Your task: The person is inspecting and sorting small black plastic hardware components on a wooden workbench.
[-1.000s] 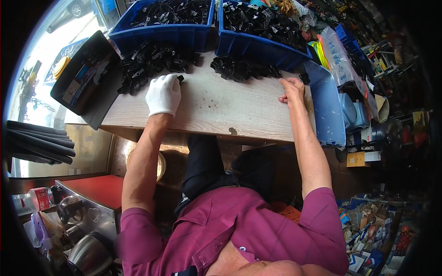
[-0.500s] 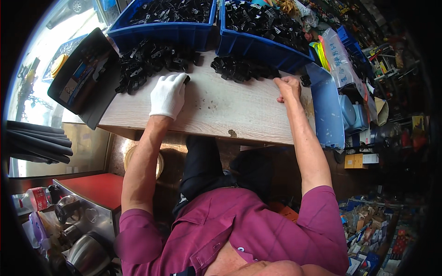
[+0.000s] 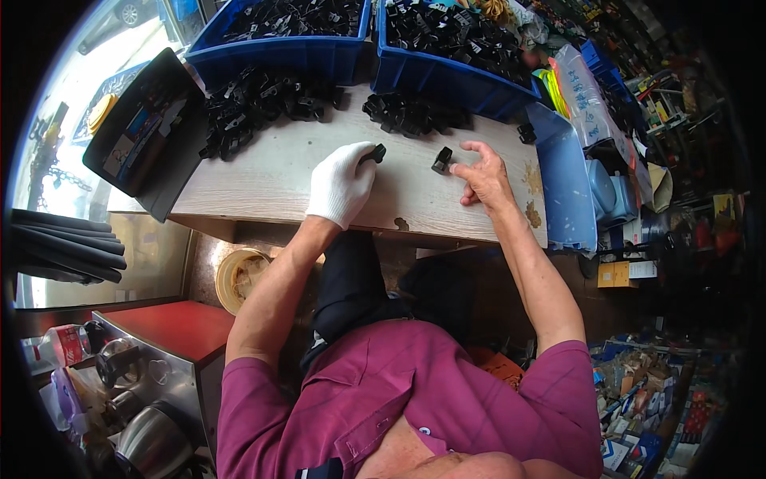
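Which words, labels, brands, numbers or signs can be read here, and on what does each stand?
Translucent bag: blue characters, left unquoted.
Plastic bottle: white lettering on red label, left unquoted.
Tilted screen: too small to read.
Black piece by the right hand: none readable.

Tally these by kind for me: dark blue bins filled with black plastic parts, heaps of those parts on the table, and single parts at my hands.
Dark blue bins: 2
Heaps: 2
Single parts, one at the left hand, one at the right hand: 2
Total: 6
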`<move>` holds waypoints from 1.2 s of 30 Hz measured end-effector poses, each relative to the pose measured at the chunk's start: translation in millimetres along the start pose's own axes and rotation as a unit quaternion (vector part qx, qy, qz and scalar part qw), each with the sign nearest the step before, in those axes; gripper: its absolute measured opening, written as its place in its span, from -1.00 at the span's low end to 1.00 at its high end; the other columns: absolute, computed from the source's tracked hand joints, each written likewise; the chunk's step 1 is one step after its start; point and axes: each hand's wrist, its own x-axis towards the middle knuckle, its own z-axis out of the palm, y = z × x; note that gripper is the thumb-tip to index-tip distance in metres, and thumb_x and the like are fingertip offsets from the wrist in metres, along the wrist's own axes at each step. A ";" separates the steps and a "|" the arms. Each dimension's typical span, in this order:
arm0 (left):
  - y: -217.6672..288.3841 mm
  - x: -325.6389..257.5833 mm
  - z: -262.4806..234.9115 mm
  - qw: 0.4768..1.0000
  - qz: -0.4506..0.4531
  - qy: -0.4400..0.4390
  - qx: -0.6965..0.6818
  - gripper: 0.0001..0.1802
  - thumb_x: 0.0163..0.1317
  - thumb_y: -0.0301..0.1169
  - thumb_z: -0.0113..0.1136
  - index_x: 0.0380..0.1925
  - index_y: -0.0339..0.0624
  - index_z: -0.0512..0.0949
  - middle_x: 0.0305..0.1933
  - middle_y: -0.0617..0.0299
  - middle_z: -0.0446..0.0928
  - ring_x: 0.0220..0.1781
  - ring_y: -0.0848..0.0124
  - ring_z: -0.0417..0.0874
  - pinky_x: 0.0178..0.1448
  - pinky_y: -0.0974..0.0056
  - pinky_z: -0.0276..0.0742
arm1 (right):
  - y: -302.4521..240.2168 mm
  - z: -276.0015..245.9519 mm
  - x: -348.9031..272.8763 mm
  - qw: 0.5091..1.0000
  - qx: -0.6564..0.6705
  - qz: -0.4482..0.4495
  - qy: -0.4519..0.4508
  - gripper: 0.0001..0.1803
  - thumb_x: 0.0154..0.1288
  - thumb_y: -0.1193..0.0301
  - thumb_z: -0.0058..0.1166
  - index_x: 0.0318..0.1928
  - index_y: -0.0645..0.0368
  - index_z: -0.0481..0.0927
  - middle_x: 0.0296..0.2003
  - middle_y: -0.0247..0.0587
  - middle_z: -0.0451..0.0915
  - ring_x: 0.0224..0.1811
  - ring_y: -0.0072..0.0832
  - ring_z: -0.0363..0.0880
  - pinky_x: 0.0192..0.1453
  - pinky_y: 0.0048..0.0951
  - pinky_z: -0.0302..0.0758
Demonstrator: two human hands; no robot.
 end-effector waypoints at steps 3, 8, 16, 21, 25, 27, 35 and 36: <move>14.4 -0.8 16.4 0.999 -0.012 -0.024 -0.025 -0.75 0.26 -0.43 0.26 -0.07 -0.19 0.67 -0.10 -0.06 0.71 -0.06 -0.04 0.73 0.02 0.08 0.67 | -6.2 2.8 2.8 0.998 -0.016 -0.007 -0.052 -0.40 0.18 0.49 0.34 0.25 0.18 0.50 -0.63 -0.43 0.39 -0.80 -0.64 0.34 -0.76 -0.49 0.42; 18.2 1.8 30.9 0.999 0.008 -0.031 -0.001 -0.75 0.27 -0.42 0.24 -0.06 -0.17 0.67 -0.12 -0.04 0.71 -0.07 -0.05 0.72 0.04 0.06 0.65 | -17.9 12.6 8.4 0.980 -0.164 0.008 -0.111 -0.48 0.16 0.46 0.36 0.16 0.12 0.58 -0.63 -0.44 0.37 -0.80 -0.66 0.31 -0.78 -0.52 0.33; 15.0 12.3 40.3 0.994 0.095 -0.044 0.018 -0.77 0.30 -0.43 0.20 -0.06 -0.11 0.67 -0.11 0.04 0.70 -0.04 0.00 0.70 0.03 0.04 0.64 | -12.3 19.9 2.0 0.977 -0.184 -0.004 -0.109 -0.66 0.18 0.40 0.32 -0.01 0.16 0.65 -0.69 -0.45 0.39 -0.78 -0.62 0.32 -0.76 -0.48 0.34; 16.8 20.8 53.8 0.976 0.145 -0.128 0.102 -0.72 0.28 -0.45 0.21 -0.02 -0.06 0.69 -0.04 0.11 0.70 0.01 0.05 0.69 0.08 0.10 0.65 | -16.0 27.8 -5.0 0.977 -0.168 0.000 -0.132 -0.72 0.25 0.47 0.26 -0.01 0.18 0.64 -0.70 -0.48 0.37 -0.79 -0.66 0.30 -0.78 -0.50 0.26; 19.5 26.5 59.1 0.954 0.202 -0.189 0.116 -0.69 0.21 -0.45 0.22 -0.03 -0.02 0.70 -0.06 0.17 0.69 0.02 0.09 0.69 0.09 0.13 0.66 | -9.2 26.4 -4.2 0.983 -0.144 -0.012 -0.110 -0.75 0.21 0.47 0.23 -0.08 0.19 0.68 -0.64 -0.39 0.49 -0.72 -0.59 0.41 -0.76 -0.46 0.35; 17.4 29.3 60.3 0.944 0.213 -0.220 0.123 -0.69 0.20 -0.45 0.22 -0.04 -0.03 0.70 -0.06 0.17 0.69 0.03 0.09 0.69 0.10 0.13 0.66 | -6.4 26.4 -4.1 0.985 -0.133 -0.016 -0.106 -0.75 0.21 0.49 0.21 -0.08 0.20 0.68 -0.62 -0.38 0.52 -0.71 -0.59 0.42 -0.75 -0.46 0.36; 4.5 37.9 58.0 0.929 0.269 -0.248 0.060 -0.68 0.20 -0.44 0.19 -0.03 -0.09 0.70 -0.07 0.14 0.68 0.04 0.08 0.68 0.14 0.11 0.63 | -5.5 24.3 -4.9 0.978 -0.164 -0.026 -0.123 -0.73 0.23 0.58 0.15 -0.04 0.24 0.65 -0.65 -0.43 0.45 -0.76 -0.68 0.29 -0.75 -0.57 0.25; 4.6 36.0 58.2 0.929 0.266 -0.250 0.061 -0.68 0.20 -0.44 0.19 -0.03 -0.09 0.70 -0.07 0.14 0.68 0.04 0.08 0.68 0.14 0.11 0.63 | -4.2 24.2 -5.0 0.978 -0.162 -0.025 -0.125 -0.73 0.23 0.58 0.15 -0.04 0.24 0.65 -0.65 -0.43 0.45 -0.76 -0.68 0.29 -0.75 -0.57 0.25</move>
